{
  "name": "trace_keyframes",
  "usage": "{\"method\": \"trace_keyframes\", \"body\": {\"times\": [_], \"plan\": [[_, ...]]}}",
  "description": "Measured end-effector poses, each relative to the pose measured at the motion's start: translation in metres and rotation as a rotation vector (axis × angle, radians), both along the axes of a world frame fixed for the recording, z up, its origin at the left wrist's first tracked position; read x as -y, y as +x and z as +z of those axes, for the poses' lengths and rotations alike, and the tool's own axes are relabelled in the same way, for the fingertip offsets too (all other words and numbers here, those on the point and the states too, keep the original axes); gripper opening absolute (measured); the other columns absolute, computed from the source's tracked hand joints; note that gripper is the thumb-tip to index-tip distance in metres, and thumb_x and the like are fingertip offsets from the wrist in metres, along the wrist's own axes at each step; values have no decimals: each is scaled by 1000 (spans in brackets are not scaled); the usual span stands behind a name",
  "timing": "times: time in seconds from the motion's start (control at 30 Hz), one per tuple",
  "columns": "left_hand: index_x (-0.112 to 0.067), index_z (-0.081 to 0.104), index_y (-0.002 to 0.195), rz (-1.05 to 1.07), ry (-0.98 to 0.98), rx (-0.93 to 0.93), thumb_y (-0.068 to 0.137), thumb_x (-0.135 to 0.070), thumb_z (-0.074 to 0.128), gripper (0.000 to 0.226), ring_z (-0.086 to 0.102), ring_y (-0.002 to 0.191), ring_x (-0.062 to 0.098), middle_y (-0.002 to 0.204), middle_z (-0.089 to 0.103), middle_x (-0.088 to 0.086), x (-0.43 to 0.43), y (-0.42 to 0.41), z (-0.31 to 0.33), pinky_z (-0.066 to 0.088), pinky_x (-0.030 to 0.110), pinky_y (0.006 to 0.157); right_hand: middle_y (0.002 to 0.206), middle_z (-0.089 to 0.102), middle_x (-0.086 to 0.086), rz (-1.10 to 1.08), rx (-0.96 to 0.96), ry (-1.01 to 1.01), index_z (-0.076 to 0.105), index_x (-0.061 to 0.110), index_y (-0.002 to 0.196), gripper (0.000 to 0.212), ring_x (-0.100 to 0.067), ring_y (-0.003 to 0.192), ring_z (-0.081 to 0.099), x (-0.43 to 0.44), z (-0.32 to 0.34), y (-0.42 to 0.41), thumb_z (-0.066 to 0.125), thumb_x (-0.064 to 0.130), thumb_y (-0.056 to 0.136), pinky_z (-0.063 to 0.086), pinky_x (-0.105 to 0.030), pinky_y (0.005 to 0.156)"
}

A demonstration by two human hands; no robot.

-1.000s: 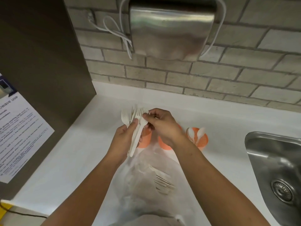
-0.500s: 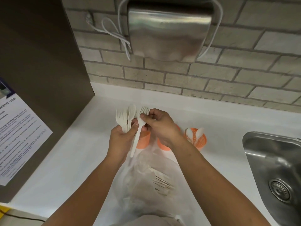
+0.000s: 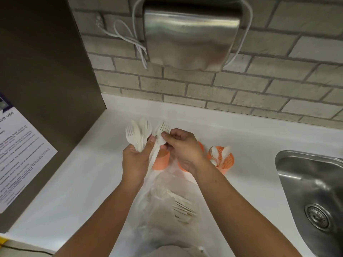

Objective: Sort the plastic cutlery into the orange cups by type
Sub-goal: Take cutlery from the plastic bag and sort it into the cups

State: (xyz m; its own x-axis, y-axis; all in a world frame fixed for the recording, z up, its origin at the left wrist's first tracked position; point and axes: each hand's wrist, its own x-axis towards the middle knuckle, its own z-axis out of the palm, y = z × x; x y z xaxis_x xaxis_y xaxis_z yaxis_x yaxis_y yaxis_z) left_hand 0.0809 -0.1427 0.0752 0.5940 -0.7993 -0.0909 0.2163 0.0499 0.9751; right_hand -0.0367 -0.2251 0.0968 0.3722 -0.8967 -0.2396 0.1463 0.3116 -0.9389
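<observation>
Running beneath a brick wall (image 3: 259,86), the white bench (image 3: 74,182) met a steel sink (image 3: 315,182). The left hand (image 3: 136,160) gripped fanned forks (image 3: 137,135) and the right hand (image 3: 182,147) pinched one fork (image 3: 163,127), partly hiding two orange cups (image 3: 162,161) beside a clear bag (image 3: 163,210).

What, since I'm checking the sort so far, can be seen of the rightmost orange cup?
The rightmost orange cup is round, plastic-looking, with a mesh wall. It stands upright on the white counter, left of the sink, holding several white spoons, bowls up. The wrist of the right hand hides its left edge; whether they touch cannot be told.
</observation>
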Motion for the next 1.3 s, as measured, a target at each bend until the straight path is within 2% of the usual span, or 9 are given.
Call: {"method": "trace_keyframes", "body": {"times": [0.2,0.37,0.5,0.6,0.77,0.87,1.0,1.1,1.3], "plan": [[-20,79,111,-54,1,-3,96,-29,74,18,78,99,25,104,81,7,3,1,1,59,42,94,63,65,1,-8,-15,-41,66,12,69,27,-22,64,62,4,-2,-6,72,10,96,54,-31,71],[-19,80,96,-76,79,51,97,-34,72,17,71,67,19,77,77,10,5,4,1,53,32,63,79,73,-3,54,-7,-46,72,0,101,11,-19,70,67,7,1,-6,69,10,97,58,-35,83],[-19,80,98,-123,71,33,99,-35,69,19,73,68,15,78,78,6,2,6,6,53,24,58,94,74,-22,74,-35,-53,69,-11,106,21,-30,85,69,11,6,-5,68,8,98,60,-38,85],[-21,80,106,-126,61,-6,100,-34,67,20,75,73,14,85,79,3,1,11,8,56,25,58,93,73,-20,50,-49,-78,68,-11,101,19,-30,84,68,14,13,-4,67,8,99,58,-42,88],[-20,77,106,-82,90,-36,103,-32,64,18,69,63,10,76,75,-2,5,18,6,53,23,50,85,63,-19,21,-78,-108,63,-6,94,19,-12,60,66,21,26,-7,60,10,103,42,-10,43],[-13,75,108,-33,128,-39,102,-38,65,28,62,59,13,72,68,0,11,20,3,44,23,46,85,68,-13,26,-48,-137,65,6,79,24,-19,71,68,21,26,-2,61,9,103,54,-19,58],[-11,72,106,5,105,-78,103,-35,64,25,55,48,5,61,61,-10,17,17,3,39,19,43,88,70,-12,77,13,-115,64,-3,98,15,-26,81,72,20,21,4,58,9,104,57,-46,98],[-15,72,101,12,99,-50,103,-35,65,21,51,47,6,60,57,-8,19,15,1,37,21,42,106,71,-18,138,20,-49,56,-10,121,28,-33,91,74,21,21,4,53,15,107,61,-39,91],[-13,66,89,96,132,-28,103,-44,60,35,50,51,16,66,54,3,22,13,-1,36,25,42,99,74,-18,71,-89,-129,57,-6,116,27,-32,84,73,21,15,7,51,19,108,57,-54,97]]}}
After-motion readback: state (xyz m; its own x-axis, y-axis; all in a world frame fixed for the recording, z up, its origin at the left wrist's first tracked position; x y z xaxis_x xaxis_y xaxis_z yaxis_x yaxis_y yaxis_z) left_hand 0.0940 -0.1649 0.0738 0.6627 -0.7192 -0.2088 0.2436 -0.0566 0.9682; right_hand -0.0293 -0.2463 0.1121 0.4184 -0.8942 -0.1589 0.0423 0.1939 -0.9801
